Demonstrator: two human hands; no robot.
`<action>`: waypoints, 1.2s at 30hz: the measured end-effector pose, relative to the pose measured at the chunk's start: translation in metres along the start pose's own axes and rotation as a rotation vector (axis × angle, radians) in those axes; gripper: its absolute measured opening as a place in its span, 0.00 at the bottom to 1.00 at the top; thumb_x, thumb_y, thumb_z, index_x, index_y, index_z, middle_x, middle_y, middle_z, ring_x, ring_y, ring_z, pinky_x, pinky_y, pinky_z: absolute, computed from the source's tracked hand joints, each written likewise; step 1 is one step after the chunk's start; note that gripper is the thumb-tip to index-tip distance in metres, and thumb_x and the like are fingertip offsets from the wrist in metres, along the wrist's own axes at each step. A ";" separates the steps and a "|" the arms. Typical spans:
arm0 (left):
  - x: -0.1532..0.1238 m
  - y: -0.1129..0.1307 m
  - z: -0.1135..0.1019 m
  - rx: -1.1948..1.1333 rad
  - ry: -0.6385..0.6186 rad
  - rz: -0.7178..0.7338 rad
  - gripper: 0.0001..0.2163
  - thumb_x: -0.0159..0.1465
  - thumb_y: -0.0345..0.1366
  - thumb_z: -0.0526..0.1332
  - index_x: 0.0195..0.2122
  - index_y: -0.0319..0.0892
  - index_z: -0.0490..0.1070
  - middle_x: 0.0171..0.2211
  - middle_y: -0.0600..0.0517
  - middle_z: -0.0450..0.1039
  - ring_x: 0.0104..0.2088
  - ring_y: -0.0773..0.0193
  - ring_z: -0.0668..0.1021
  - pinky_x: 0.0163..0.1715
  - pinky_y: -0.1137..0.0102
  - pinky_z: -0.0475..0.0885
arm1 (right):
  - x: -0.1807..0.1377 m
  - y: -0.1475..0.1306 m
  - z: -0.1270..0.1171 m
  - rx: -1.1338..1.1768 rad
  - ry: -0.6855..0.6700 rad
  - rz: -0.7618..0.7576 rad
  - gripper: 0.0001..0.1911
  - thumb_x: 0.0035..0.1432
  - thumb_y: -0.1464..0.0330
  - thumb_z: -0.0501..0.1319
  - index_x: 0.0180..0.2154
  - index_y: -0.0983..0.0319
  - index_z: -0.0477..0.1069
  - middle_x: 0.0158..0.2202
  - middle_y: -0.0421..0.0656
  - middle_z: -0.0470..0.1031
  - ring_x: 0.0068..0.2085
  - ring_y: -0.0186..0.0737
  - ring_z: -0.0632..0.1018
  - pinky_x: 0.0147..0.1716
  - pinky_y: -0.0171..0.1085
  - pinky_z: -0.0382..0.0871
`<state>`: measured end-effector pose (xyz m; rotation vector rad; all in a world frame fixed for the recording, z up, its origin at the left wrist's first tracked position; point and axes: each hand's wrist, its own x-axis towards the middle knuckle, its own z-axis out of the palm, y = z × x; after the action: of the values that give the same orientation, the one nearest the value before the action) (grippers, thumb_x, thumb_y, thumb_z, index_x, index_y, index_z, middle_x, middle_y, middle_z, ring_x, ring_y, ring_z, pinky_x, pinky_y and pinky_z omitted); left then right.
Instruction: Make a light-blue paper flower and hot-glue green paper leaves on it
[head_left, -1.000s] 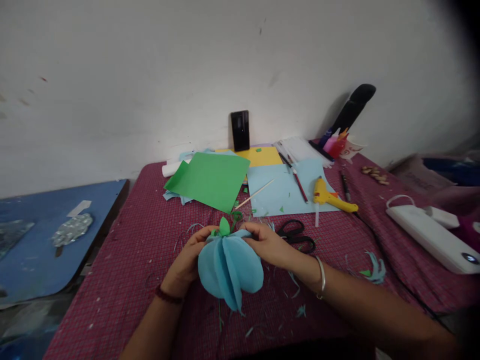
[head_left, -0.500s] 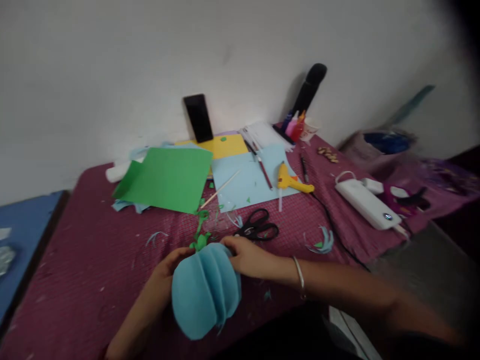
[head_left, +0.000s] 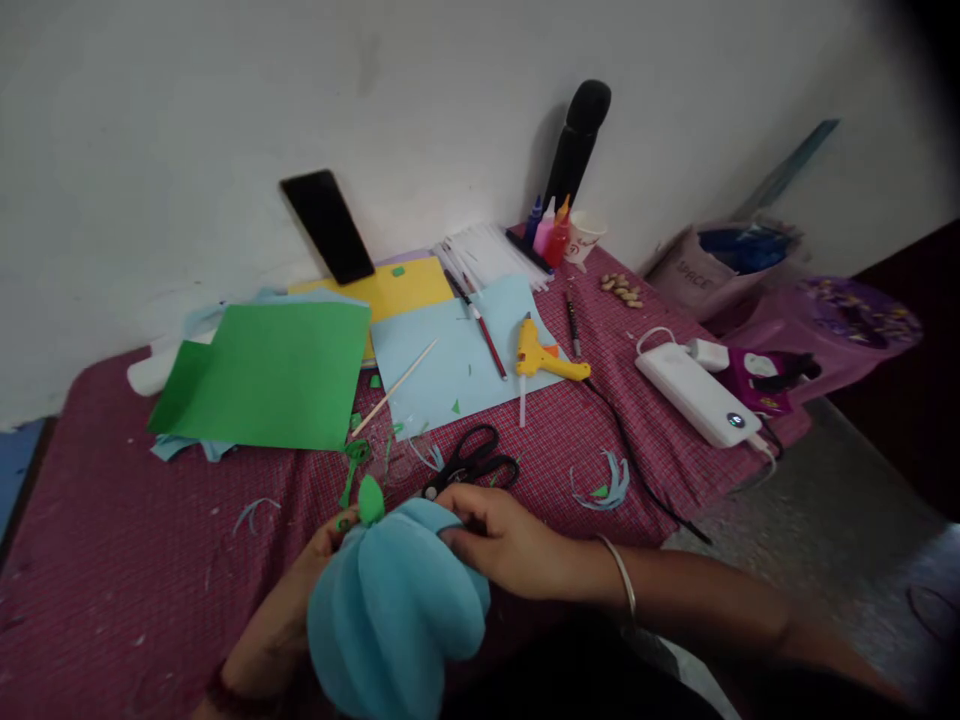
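Between my two hands is a round light-blue paper pumpkin (head_left: 394,610), built of folded segments, with a green paper leaf (head_left: 370,500) at its top. My left hand (head_left: 307,575) supports its left side; most of those fingers are hidden behind the paper. The fingers of my right hand (head_left: 499,535) pinch the edge of a segment at the upper right. Just beyond the pumpkin lie black-handled scissors (head_left: 480,462), partly covered by my right hand. Curled green paper strips (head_left: 352,470) lie past the leaf.
Green paper (head_left: 270,375) lies at the left, light-blue paper (head_left: 450,365) in the middle. A yellow glue gun (head_left: 544,358) rests there with its cord running right. A phone (head_left: 330,228) leans on the wall. A white power bank (head_left: 697,395) sits at the right edge, near a pink stool (head_left: 787,350).
The pumpkin has been turned and tilted in my hands, so its leaf and more segments show. The camera view has shifted rightward.
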<state>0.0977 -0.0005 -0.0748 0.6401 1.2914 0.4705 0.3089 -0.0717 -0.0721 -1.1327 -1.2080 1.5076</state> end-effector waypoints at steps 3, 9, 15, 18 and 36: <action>0.004 -0.010 0.004 0.040 -0.002 -0.051 0.20 0.31 0.37 0.78 0.23 0.42 0.70 0.17 0.59 0.70 0.17 0.69 0.70 0.18 0.74 0.68 | 0.002 0.002 -0.014 0.059 0.031 0.040 0.03 0.59 0.71 0.58 0.37 0.61 0.68 0.32 0.38 0.67 0.33 0.34 0.69 0.33 0.33 0.63; 0.014 0.004 0.034 0.076 -0.132 0.048 0.20 0.39 0.34 0.77 0.34 0.42 0.76 0.24 0.56 0.76 0.21 0.67 0.75 0.24 0.72 0.71 | 0.003 0.004 -0.047 0.032 0.251 -0.001 0.18 0.64 0.65 0.57 0.54 0.57 0.62 0.33 0.39 0.67 0.33 0.36 0.69 0.30 0.34 0.64; 0.052 0.050 0.055 0.213 -0.167 0.201 0.19 0.39 0.29 0.75 0.33 0.42 0.76 0.25 0.56 0.77 0.26 0.66 0.76 0.29 0.71 0.73 | 0.022 -0.001 -0.074 -0.143 0.073 -0.082 0.09 0.63 0.64 0.57 0.35 0.61 0.71 0.34 0.41 0.69 0.36 0.38 0.71 0.38 0.37 0.66; 0.069 0.060 0.055 0.312 -0.169 0.210 0.20 0.41 0.32 0.75 0.37 0.42 0.75 0.31 0.53 0.79 0.30 0.63 0.78 0.33 0.68 0.75 | 0.033 0.008 -0.075 -0.069 0.082 0.044 0.03 0.56 0.69 0.60 0.33 0.62 0.71 0.31 0.39 0.70 0.34 0.37 0.72 0.34 0.36 0.68; 0.040 0.051 0.096 1.590 -0.213 1.522 0.19 0.61 0.46 0.61 0.47 0.39 0.71 0.56 0.38 0.70 0.55 0.45 0.73 0.46 0.53 0.75 | 0.035 0.017 -0.076 0.160 0.049 0.265 0.09 0.52 0.79 0.56 0.34 0.64 0.71 0.29 0.36 0.72 0.27 0.29 0.73 0.27 0.29 0.70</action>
<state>0.2018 0.0465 -0.0559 2.9553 0.4813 0.4272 0.3745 -0.0254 -0.1020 -1.2499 -0.9122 1.7305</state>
